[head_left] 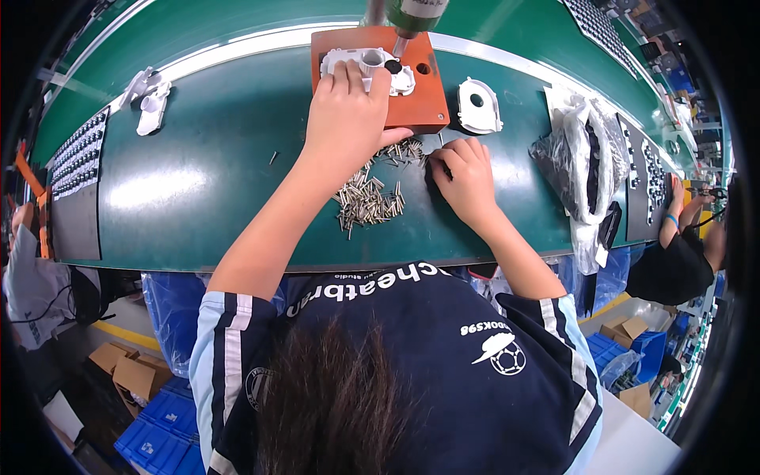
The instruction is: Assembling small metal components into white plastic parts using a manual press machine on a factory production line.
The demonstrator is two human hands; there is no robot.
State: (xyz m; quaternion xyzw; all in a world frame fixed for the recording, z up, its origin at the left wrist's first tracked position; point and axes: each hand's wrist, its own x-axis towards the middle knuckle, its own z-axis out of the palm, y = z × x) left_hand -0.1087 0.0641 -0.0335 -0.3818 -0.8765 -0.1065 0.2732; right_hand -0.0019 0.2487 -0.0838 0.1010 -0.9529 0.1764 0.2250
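Hair, dark, and a navy shirt (412, 348) with pale striped sleeves filled the nearest part of my view, with blue bins (158, 427) and cardboard boxes (131, 368) on the floor at lower left.

Beyond the shirt ran the green workbench (198, 190). I saw both forearms reach out over its near edge. A loose pile of small metal pins (368, 198) lay on the bench between the two hands.

The right hand (465, 178) rested on the bench just right of the pins, fingers curled in and pinched together at the tips. I could not tell whether a pin sat between them.

The left hand (348, 119) lay further out, fingers extended and pressed flat on a white plastic part (368, 67). That part sat on an orange block (404, 87). It gripped nothing; it only bore down on the part. A green-bodied tool (412, 20) stood upright above the block, its tip just beside the fingers.

A second white plastic part (479, 107) lay on the bench right of the block. A clear bag (582, 154) holding dark and white pieces sat further right. Two more white parts (150, 99) lay well apart at far left, near a dark tray of small pieces (79, 158).

Another person's forearm (685, 218) showed at the right rim.
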